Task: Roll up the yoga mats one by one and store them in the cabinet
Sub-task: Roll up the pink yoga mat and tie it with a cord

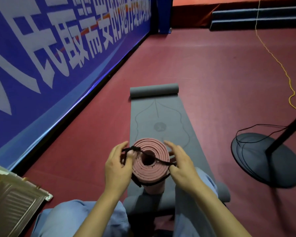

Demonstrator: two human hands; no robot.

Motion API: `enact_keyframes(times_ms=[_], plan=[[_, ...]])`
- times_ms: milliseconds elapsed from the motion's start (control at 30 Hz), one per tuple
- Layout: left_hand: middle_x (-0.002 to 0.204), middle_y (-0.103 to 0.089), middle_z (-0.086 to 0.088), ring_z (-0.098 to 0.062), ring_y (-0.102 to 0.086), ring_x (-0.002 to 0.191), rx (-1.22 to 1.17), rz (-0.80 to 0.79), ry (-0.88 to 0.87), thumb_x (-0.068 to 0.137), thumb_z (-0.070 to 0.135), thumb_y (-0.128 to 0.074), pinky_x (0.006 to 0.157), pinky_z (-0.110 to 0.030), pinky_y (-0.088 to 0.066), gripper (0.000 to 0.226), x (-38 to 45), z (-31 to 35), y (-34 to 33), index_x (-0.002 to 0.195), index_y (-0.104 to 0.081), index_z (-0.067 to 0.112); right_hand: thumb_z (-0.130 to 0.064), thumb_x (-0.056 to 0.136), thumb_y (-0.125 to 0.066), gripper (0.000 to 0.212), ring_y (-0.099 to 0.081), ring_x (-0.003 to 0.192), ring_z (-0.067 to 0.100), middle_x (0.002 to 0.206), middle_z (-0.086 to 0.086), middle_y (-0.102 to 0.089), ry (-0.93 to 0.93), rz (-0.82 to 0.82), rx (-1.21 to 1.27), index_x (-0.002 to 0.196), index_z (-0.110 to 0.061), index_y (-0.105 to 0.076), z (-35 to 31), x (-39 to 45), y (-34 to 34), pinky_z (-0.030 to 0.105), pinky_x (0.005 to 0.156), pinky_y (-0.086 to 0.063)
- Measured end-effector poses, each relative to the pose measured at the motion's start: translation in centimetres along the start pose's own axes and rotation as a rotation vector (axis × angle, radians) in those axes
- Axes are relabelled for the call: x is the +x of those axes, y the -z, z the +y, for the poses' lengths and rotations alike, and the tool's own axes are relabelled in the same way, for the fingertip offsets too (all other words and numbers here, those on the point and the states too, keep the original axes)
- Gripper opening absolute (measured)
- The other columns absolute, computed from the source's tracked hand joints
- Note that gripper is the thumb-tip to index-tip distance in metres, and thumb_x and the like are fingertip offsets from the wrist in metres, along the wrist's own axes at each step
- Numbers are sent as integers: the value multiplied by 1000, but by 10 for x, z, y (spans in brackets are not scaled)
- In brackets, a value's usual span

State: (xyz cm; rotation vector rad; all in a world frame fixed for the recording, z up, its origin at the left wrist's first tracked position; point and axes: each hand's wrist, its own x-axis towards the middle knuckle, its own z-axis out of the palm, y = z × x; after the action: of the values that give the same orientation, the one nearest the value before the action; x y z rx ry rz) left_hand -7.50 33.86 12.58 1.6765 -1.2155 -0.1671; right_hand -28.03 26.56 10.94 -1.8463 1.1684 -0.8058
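A rolled pink yoga mat (150, 170) stands on end between my knees, its spiral end facing up. A black strap (161, 161) runs across that end and round the roll. My left hand (117, 165) pinches the strap's knotted end at the roll's left edge. My right hand (181, 164) holds the strap at the roll's right side, fingers stretched forward. Under the roll lies a grey yoga mat (158, 120), flat on the floor, curled up at its far end (154, 90) and at its near end by my legs.
A blue banner wall (50, 57) runs along the left. A beige cabinet door (12, 202) shows at the lower left. A black fan base (265, 159) with its cable sits on the right, a yellow cord (280, 65) beyond it. Blue steps (256, 19) at the back.
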Motion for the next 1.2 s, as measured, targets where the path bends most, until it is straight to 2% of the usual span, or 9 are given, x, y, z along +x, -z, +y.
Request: enact_keyframes(times_ms=[233,400,467,633,767,900,1000,1100,1200], plan=[[74,-72,7,-5,-62,70,-430,-247,310,84,11,-80,69,-17,-51,7,25,-20,17,88,-76,8,-8,64,-41,45,-61,93,5,97,-6,-67,-35,-5,137,91,-31,-68,5,36,-2,21,84,-46],[69,-63,1,-11,-50,68,-169,-360,217,90,64,-61,65,-33,-39,43,39,-49,18,87,-73,23,-4,59,-45,17,-53,69,14,74,5,-60,-166,-144,405,70,-13,-54,-3,57,-18,29,62,-41],[69,-65,5,-5,-50,66,-89,-354,181,101,50,-54,63,-32,-42,26,32,-60,10,86,-68,34,-8,61,-46,8,-37,64,15,66,6,-42,-148,-158,362,63,-13,-40,-6,61,-24,34,59,-28],[64,-53,6,-11,-42,61,-201,-254,305,95,63,-45,58,-34,-34,56,28,-75,-2,81,-59,10,2,74,-44,21,-30,59,14,57,-1,-33,-260,-157,340,61,-12,-36,5,81,-37,35,58,-23],[73,-54,-9,-18,-45,70,-368,-231,503,106,44,-49,65,-35,-36,53,33,-89,-23,87,-57,-5,-3,91,-48,40,-30,60,14,56,-2,-38,-368,-229,254,54,-18,-40,27,101,-49,34,63,-29],[82,-56,-16,-22,-47,74,-513,-191,850,110,27,-47,65,-34,-41,33,31,-117,-43,97,-64,2,-18,97,-51,40,-33,66,20,62,6,-42,-400,-211,57,59,-15,-40,48,115,-59,35,64,-32],[63,-50,-13,-14,-45,45,-407,-209,954,106,6,-44,43,-19,-35,26,16,-146,-52,82,-55,7,-39,81,-48,35,-58,64,30,71,7,-65,-479,-350,-288,68,-7,-52,80,111,-62,36,65,-53],[53,-41,-6,-7,-31,35,-310,-219,1011,104,0,-38,38,-14,-23,34,14,-167,-66,73,-45,12,-30,86,-46,33,-72,64,26,84,12,-75,-562,-523,-426,82,-5,-68,99,114,-63,41,71,-62],[50,-45,-5,-13,-38,37,-215,-277,971,109,10,-41,39,-19,-29,34,23,-186,-81,76,-49,9,-20,92,-47,22,-68,74,26,89,9,-68,-552,-451,-522,90,-6,-64,107,129,-63,40,74,-59]])
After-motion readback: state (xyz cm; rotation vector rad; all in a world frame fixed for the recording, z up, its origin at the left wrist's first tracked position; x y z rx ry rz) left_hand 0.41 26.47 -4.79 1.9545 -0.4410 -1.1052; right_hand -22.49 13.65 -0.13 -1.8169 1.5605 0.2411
